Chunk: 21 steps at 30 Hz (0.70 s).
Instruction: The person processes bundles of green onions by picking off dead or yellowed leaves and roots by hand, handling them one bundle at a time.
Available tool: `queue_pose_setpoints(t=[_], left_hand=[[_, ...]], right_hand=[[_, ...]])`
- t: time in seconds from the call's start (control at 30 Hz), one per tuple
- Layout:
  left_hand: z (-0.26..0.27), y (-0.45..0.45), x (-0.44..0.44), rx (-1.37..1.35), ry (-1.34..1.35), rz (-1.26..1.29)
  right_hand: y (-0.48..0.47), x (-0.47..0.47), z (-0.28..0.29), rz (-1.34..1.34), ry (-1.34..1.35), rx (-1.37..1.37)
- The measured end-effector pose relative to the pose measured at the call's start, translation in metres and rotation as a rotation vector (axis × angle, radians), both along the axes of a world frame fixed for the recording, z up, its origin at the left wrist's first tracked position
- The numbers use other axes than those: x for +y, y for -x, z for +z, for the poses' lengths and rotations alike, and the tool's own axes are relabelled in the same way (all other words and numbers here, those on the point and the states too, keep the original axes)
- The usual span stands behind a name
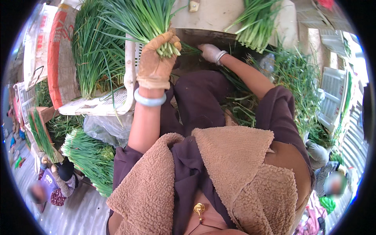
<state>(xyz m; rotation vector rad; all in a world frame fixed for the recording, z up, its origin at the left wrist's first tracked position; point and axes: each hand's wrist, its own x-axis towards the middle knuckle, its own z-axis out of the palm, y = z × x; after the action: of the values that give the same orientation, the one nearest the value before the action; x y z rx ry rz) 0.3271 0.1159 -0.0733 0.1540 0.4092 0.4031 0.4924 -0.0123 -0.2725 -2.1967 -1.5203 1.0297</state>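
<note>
My gloved left hand (158, 58) is raised and closed around a bunch of garlic chives (144, 20). The pale cut ends stick out past the fingers, and the green leaves fan up and away to the left. Lower, beside the table's near edge, my right hand (211, 53) in a whitish glove pinches a few thin chive leaves (190, 48); its fingertips are partly in shadow. A second bunch of chives (255, 32) lies on the pale tabletop (217, 14), stems hanging over the edge. The handle of a knife (194, 6) shows at the top.
A white plastic crate (129, 79) full of long chives (94, 58) stands at my left. Stacked chives (91, 158) and a clear plastic bag (108, 129) lie below it. Loose leaves (296, 85) are heaped at my right. People (60, 179) work at both sides.
</note>
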Motion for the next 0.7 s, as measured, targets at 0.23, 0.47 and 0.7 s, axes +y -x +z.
queue_pose_setpoints(t=[0.23,0.47,0.7], left_hand=[[-0.007,0.006,0.006,-0.289,0.036,-0.078],[-0.009,-0.003,-0.034,-0.062,-0.296,-0.146],[0.031,-0.025,-0.104,-0.140,-0.366,-0.349]], right_hand=[[-0.023,-0.121,0.274,-0.281,-0.472,-0.350],[-0.031,-0.354,0.408,-0.912,-0.513,0.125],[0.017,-0.445,0.296,-0.941,0.196,-0.620]])
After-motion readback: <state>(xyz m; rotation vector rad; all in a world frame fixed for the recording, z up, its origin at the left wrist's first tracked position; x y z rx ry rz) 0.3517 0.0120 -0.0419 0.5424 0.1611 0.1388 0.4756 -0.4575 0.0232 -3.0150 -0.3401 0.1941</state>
